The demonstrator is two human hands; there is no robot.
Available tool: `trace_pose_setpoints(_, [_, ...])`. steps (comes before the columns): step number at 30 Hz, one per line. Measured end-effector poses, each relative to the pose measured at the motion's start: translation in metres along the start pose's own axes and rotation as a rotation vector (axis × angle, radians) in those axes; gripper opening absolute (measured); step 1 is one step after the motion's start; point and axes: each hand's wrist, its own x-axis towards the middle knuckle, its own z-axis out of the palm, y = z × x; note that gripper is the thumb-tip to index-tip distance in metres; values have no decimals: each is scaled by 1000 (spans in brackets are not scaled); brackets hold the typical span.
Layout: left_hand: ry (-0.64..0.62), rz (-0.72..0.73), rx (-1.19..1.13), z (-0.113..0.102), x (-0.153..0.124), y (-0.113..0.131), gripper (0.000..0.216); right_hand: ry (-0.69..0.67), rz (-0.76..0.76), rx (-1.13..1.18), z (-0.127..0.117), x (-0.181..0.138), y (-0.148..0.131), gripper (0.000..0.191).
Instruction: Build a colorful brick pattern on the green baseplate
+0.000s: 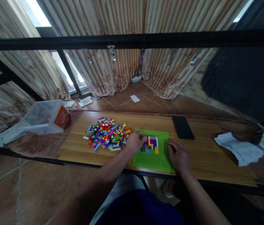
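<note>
A green baseplate (154,157) lies on the wooden table (204,156) in front of me. A small patch of red, white, blue and yellow bricks (151,143) is built on its upper middle. My left hand (135,142) rests at the plate's left edge, fingers curled against the built patch; whether it holds a brick I cannot make out. My right hand (178,156) lies on the plate's right edge with its fingers bent, pressing down. A heap of loose coloured bricks (107,132) sits just left of the plate.
A black phone (182,127) lies flat beyond the plate's right corner. White crumpled cloth (238,148) rests at the table's right end. A clear plastic bag with an orange box (45,117) sits at the left end. A black metal bar (132,40) crosses overhead.
</note>
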Motion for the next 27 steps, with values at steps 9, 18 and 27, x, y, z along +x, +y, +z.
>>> trace_pose_setpoints(9, [50, 153, -232, -35, -37, -23, 24, 14, -18, -9, 3, 0, 5, 32])
trace_pose_setpoints(18, [225, -41, -232, -84, -112, -89, 19, -15, -24, -28, 2, -2, 10, 33])
trace_pose_setpoints(27, [295, -102, -111, -92, -119, -112, 16, -21, -34, -61, 2, -4, 15, 37])
